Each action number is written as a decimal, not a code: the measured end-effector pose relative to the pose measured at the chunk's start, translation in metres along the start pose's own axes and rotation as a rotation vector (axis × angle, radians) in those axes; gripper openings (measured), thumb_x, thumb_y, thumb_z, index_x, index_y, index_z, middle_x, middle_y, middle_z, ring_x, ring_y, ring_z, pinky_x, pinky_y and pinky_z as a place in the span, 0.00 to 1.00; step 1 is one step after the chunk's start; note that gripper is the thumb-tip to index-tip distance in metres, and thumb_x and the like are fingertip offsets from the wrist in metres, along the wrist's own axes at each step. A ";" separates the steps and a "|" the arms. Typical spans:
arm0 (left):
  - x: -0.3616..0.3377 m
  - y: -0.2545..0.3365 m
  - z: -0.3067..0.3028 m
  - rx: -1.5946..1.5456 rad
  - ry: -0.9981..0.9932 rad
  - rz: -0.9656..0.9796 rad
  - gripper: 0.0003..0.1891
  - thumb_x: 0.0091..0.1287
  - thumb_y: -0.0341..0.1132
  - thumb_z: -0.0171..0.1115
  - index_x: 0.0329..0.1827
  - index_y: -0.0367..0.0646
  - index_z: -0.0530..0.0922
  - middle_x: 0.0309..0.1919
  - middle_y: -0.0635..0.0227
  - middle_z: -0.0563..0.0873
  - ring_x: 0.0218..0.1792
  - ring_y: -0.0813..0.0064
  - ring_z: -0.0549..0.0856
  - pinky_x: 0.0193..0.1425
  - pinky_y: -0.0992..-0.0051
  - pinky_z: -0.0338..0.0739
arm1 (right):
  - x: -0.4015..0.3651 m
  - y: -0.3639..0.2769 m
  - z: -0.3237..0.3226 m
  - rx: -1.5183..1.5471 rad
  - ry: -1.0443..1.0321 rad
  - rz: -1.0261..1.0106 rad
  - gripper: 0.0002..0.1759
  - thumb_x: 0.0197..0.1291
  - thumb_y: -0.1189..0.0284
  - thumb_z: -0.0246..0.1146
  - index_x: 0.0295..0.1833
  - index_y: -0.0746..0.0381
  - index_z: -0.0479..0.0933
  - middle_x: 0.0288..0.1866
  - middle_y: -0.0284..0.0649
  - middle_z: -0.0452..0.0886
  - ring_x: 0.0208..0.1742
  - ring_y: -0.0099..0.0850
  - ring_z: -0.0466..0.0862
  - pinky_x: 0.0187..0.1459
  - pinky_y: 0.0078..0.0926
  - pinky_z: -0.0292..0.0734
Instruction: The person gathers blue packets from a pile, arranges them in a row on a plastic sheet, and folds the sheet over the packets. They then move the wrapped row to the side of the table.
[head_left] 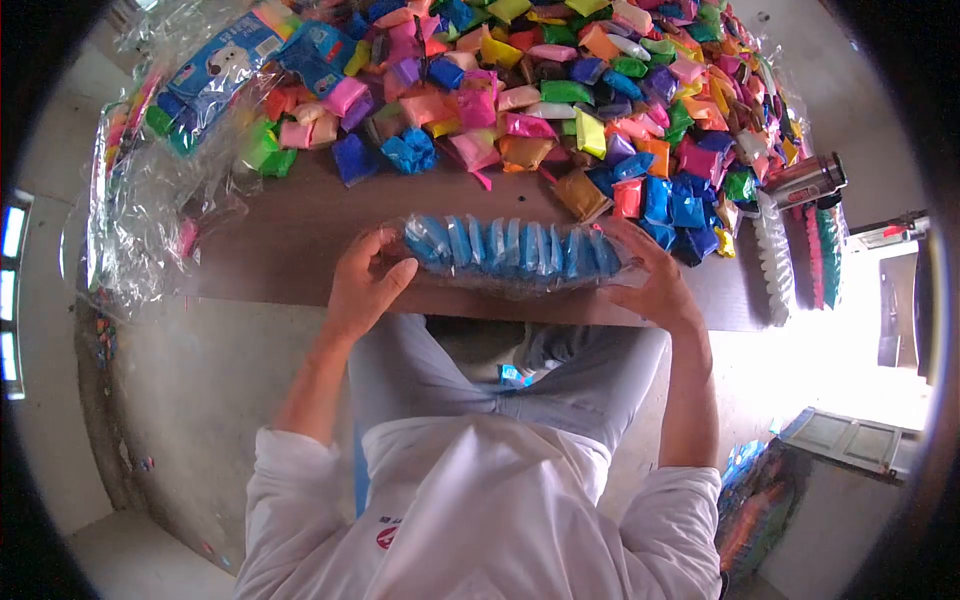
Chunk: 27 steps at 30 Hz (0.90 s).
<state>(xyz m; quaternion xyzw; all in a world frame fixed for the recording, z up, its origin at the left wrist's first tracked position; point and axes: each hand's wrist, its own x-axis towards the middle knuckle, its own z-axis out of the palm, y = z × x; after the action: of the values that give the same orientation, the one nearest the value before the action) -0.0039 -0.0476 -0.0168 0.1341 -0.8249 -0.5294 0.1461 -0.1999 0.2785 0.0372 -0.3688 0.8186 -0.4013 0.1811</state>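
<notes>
A clear plastic bag [512,250] holding a row of several small blue packets lies lengthwise near the table's front edge. My left hand [365,285] grips its left end, with the thumb on the near side and the fingers partly hidden behind the plastic. At the opposite end my right hand [655,275] is curled around the bag, fingers on the far side and thumb toward me. Beyond the bag, a large heap of small colourful packets [560,92] covers the back of the table.
Crumpled clear plastic bags [150,225] and a blue printed wrapper [225,65] lie on the left of the brown table [290,225]. At the right are a metal cylinder [805,180], a white packet strip [775,265] and a pink-and-green strip [825,255].
</notes>
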 end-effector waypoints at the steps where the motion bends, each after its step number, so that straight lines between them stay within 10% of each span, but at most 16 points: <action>1: 0.000 0.004 0.001 -0.037 0.002 0.003 0.22 0.61 0.38 0.67 0.56 0.36 0.76 0.46 0.66 0.78 0.45 0.77 0.79 0.50 0.75 0.74 | 0.001 -0.003 -0.002 0.026 -0.014 -0.024 0.44 0.40 0.80 0.72 0.68 0.60 0.68 0.64 0.42 0.75 0.65 0.34 0.75 0.63 0.31 0.70; 17: 0.019 0.030 -0.015 -0.018 0.035 0.048 0.14 0.63 0.35 0.66 0.50 0.38 0.81 0.46 0.67 0.83 0.41 0.79 0.80 0.47 0.77 0.76 | 0.013 -0.026 0.006 -0.150 0.031 0.061 0.30 0.39 0.79 0.69 0.55 0.64 0.76 0.54 0.48 0.82 0.57 0.42 0.81 0.58 0.31 0.74; 22: 0.022 0.068 -0.046 0.179 0.218 0.382 0.13 0.60 0.31 0.65 0.47 0.39 0.82 0.52 0.62 0.83 0.47 0.73 0.83 0.51 0.73 0.77 | 0.017 -0.060 0.004 -0.540 0.577 -0.580 0.18 0.42 0.83 0.62 0.44 0.62 0.77 0.54 0.43 0.82 0.61 0.41 0.80 0.59 0.37 0.73; 27: 0.001 0.022 -0.024 0.455 0.180 0.480 0.12 0.56 0.27 0.64 0.44 0.40 0.82 0.54 0.60 0.82 0.51 0.66 0.83 0.53 0.70 0.78 | 0.004 0.005 0.040 -0.680 0.434 -0.548 0.19 0.42 0.81 0.62 0.45 0.61 0.76 0.63 0.44 0.77 0.70 0.42 0.70 0.67 0.46 0.64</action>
<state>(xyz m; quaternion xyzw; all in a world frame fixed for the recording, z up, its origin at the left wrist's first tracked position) 0.0029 -0.0593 0.0135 0.0114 -0.9137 -0.2681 0.3052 -0.1811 0.2568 0.0083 -0.5169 0.7949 -0.2117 -0.2368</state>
